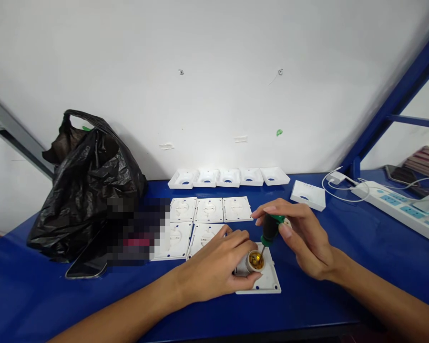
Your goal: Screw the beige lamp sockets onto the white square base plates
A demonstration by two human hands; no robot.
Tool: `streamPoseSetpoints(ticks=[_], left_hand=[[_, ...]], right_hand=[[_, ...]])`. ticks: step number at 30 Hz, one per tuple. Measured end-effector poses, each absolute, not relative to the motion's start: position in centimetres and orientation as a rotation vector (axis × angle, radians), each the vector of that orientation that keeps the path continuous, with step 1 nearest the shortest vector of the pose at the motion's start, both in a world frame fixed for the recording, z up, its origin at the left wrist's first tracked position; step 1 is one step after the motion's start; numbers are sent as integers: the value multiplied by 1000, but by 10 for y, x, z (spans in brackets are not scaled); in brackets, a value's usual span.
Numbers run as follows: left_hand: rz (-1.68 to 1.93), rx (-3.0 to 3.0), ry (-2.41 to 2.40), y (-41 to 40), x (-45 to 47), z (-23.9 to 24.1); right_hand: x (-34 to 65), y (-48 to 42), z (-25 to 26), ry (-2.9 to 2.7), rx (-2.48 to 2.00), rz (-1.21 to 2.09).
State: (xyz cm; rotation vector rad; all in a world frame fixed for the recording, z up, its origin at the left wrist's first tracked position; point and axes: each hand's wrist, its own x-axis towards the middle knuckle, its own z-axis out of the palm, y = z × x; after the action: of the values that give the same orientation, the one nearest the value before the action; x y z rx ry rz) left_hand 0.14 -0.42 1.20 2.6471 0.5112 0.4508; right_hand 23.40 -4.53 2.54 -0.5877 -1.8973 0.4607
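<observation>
My left hand is closed around a white lamp socket with a brass-coloured inside, its mouth facing up. The socket rests over a square white plate with small holes along its edge. Between the fingertips of my right hand is the black and green handle of a screwdriver. The screwdriver points down and its tip reaches into the socket, where the exact contact is hidden. Behind my left hand, more square white plates lie in rows on the blue table.
White box-shaped covers with round openings line the wall, and another cover sits further right. A black plastic bag and a phone are at left. On the right are a power strip, cables and a blue post.
</observation>
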Motion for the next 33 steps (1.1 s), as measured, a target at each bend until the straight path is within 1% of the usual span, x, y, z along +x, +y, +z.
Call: streamPoseSetpoints(ticks=[7,14,19,23,29,33], left_hand=[[439,2667,510,-3,1,10],[414,2658,508,-1,1,8],[470,2630,537,-1,2,8],[499,2626,593,-1,5,6],[554,2630,740,-1,9,4],[559,2617,758,-2,9,3]], right_hand=[[233,-42,26,-1874,-589,238],[231,-41,31,-1962,-621,186],[230,-40,31,-1927,-636,66],[230,-40,33,-1957,-712,117],[232,-34,32,-1923,-935,344],[230,-25,24,-1774,-914,271]])
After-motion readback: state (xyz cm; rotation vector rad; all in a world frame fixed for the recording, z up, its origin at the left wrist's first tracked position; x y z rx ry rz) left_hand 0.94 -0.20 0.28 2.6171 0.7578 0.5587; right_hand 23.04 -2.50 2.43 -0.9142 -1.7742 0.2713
